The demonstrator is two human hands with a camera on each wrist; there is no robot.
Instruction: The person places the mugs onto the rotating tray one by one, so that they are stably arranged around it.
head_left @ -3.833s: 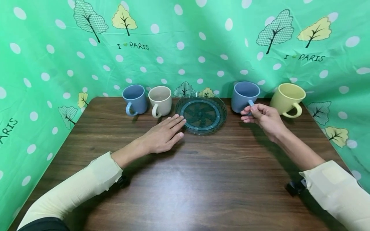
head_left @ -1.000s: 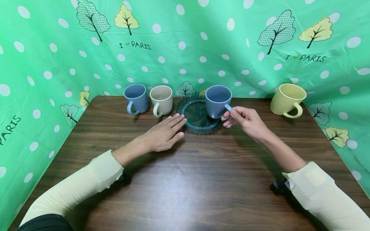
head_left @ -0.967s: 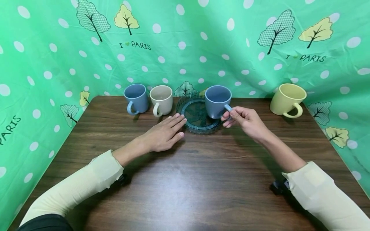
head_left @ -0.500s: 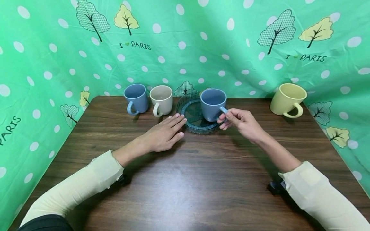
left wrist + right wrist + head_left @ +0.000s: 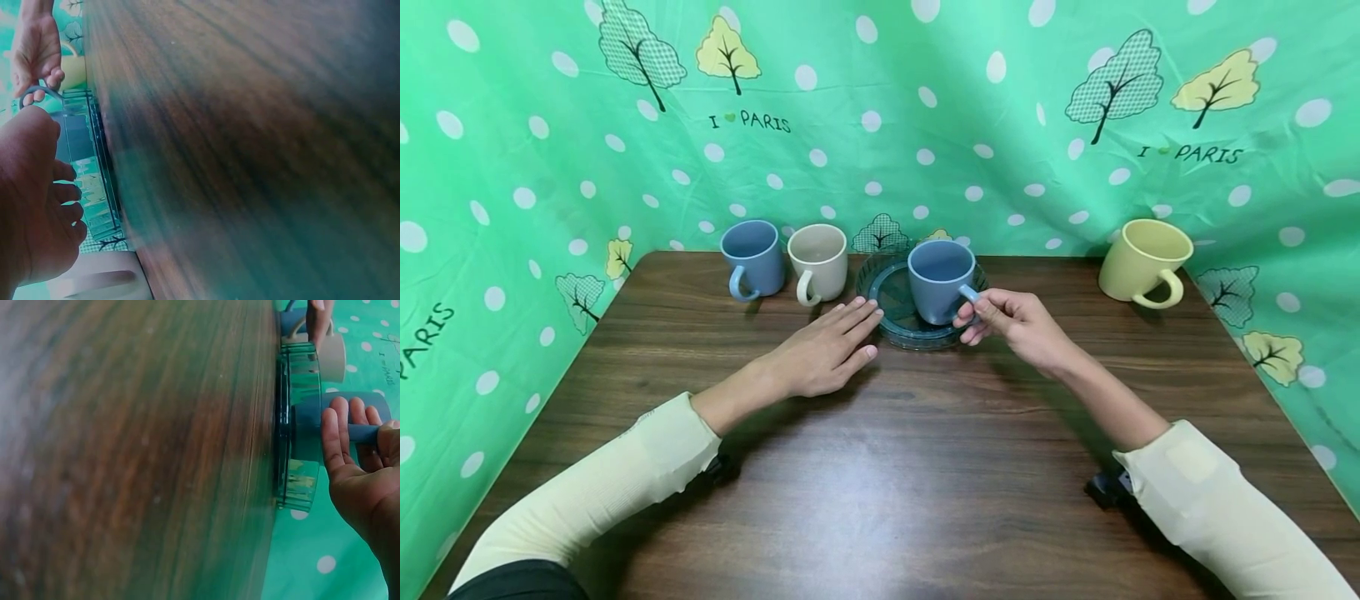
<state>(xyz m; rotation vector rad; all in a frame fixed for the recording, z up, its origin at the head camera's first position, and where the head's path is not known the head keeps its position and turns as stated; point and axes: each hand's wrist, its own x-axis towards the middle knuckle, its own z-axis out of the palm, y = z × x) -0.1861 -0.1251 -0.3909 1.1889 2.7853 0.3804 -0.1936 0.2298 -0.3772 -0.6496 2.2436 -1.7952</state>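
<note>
My right hand [image 5: 1018, 329] pinches the handle of a blue mug [image 5: 938, 287] between thumb and fingers. The mug stands upright inside a round, clear green glass dish [image 5: 917, 338], right of its middle. From the right wrist view, the mug's base [image 5: 306, 437] is down within the dish wall [image 5: 302, 372], close to the bottom; contact is hard to tell. My left hand [image 5: 820, 350] lies flat with straight fingers, its fingertips at the dish's left edge. In the left wrist view, the left hand [image 5: 37, 194] partly hides the dish.
Left of the dish stand a white mug [image 5: 818, 262] and a second blue mug [image 5: 752, 260]. A yellow mug [image 5: 1145, 262] is at the far right. All are near the back edge of the brown wooden table [image 5: 880, 467], against a green dotted cloth [image 5: 880, 125].
My right hand has carried the blue mug from beside the yellow mug leftward over the dish, then lowered it further left and nearer into the dish. The left hand keeps its place.
</note>
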